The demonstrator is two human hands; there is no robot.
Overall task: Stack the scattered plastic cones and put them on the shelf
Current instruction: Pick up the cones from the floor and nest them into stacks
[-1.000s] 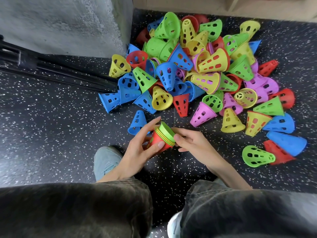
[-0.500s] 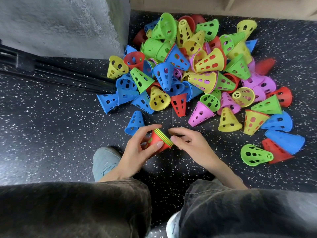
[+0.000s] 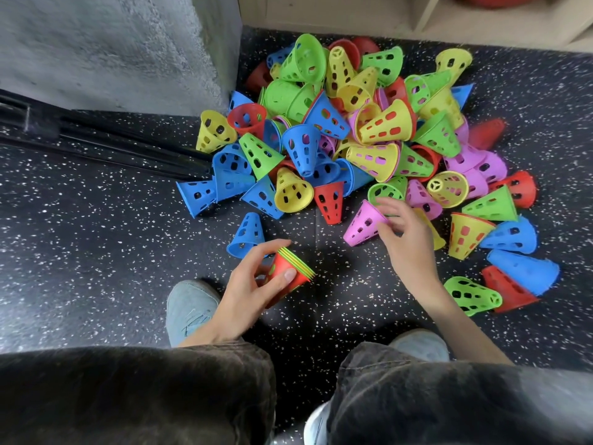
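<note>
A big heap of perforated plastic cones [image 3: 362, 133] in blue, green, yellow, red and pink lies on the speckled floor ahead. My left hand [image 3: 250, 284] holds a short stack of nested cones [image 3: 290, 273], red outermost with green and yellow rims showing, tilted to the right. My right hand [image 3: 404, 236] reaches into the heap's near edge, its fingers spread and touching a pink cone [image 3: 362, 224] that lies on its side. A lone blue cone [image 3: 247, 234] lies just above my left hand.
A grey wall corner [image 3: 205, 59] and black tripod legs [image 3: 106, 142] stand at the left. A pale wooden shelf base [image 3: 401, 17] runs along the top. My knees and grey shoes [image 3: 189, 306] fill the bottom. Loose green, red and blue cones [image 3: 500, 287] lie at the right.
My right hand has let go of the stack and moved up and right to the pink cone. The green cone is now pushed fully into the stack, which my left hand alone holds.
</note>
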